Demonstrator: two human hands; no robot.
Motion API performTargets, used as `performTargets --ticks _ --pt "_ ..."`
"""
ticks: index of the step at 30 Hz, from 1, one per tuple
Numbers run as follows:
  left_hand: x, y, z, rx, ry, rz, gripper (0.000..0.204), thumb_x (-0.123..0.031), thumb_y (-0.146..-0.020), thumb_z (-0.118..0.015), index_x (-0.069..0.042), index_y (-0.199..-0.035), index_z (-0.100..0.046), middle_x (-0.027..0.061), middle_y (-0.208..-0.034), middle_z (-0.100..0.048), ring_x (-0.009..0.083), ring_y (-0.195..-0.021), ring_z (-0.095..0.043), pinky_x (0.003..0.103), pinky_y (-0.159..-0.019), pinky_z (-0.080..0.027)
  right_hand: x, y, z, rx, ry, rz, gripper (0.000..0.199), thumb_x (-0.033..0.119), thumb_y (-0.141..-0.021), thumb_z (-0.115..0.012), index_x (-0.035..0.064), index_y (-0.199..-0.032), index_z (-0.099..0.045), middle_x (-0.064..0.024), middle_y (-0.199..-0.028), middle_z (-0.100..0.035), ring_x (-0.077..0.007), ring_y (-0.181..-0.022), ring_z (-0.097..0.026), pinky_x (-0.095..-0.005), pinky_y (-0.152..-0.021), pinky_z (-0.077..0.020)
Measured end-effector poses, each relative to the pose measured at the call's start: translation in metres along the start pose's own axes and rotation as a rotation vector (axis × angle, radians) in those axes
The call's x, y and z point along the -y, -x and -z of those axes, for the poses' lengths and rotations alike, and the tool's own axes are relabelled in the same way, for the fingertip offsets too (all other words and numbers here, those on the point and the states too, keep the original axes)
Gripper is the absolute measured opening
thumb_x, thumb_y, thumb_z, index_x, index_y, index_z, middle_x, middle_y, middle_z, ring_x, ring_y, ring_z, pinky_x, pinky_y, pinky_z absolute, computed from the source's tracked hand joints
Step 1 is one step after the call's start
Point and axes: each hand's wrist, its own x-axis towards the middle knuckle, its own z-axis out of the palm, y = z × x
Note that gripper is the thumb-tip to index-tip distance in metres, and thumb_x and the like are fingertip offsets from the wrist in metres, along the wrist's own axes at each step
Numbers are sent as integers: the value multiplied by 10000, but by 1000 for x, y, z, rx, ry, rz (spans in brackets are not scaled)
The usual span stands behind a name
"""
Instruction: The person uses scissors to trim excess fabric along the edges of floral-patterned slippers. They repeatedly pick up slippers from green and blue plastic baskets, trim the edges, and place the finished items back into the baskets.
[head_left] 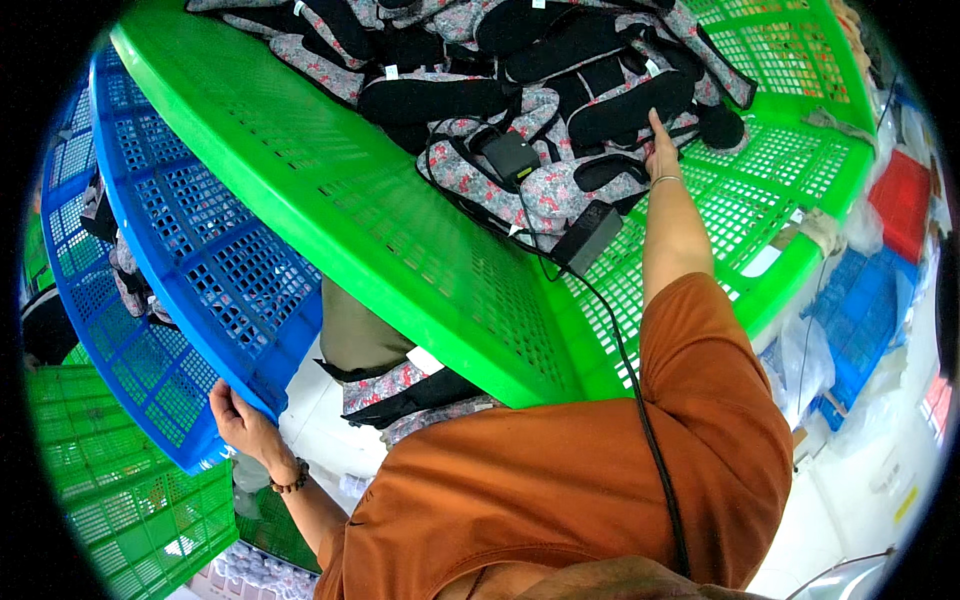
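You have two hands at work: your left hand [247, 428] has its grip curled on the lower corner of one blue basket [215, 255], and your right hand [661, 160] reaches among the floral slippers [470, 175], a finger at the end of one black sole [630, 108]; you cannot tell here whether that right grip is closed. The slippers lie heaped in one large green basket [330, 215], overlapping too much for a sure count. Two black boxes [590, 238] sit on or beside the heap, and one thick black cord [640, 390] runs down over your orange shirt [560, 480]. A second blue basket [120, 330] stands behind the first, to your left. For edges, the green basket's near wall slants between your two arms, with the blue rim close along its outer side. Right of your right forearm, green mesh shows up to the far right rim, giving that arm some sideways room. White floor [312, 410] shows between the gripped corner and your shirt.
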Motion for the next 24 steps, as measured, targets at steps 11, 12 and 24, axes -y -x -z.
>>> performTargets --ticks 11,12,24 --pt "1 1 -1 -14 -41 -24 155 -74 -922 -474 24 -990 -572 35 -849 -596 82 -726 -515 214 -666 -441 29 72 -75 -292 759 305 932 399 -608 -828 -104 -1242 -368 -289 -1252 -421 -405 -1081 -524 -465 -912 -467" --pt "3 0 -1 -25 -57 -50 153 -73 -920 -476 24 -990 -572 32 -845 -593 79 -722 -511 212 -660 -438 32 70 -73 -280 712 268 965 374 -582 -849 -103 -1253 -347 -296 -1248 -422 -406 -1090 -518 -466 -920 -464" --pt "3 3 -1 -50 -30 -30 147 -84 -926 -475 18 -967 -573 13 -808 -579 62 -681 -485 195 -617 -417 2 13 -69 -40 -153 171 781 40 -557 -857 -118 -1188 -424 -219 -1141 -544 -322 -1014 -562 -427 -909 -469"
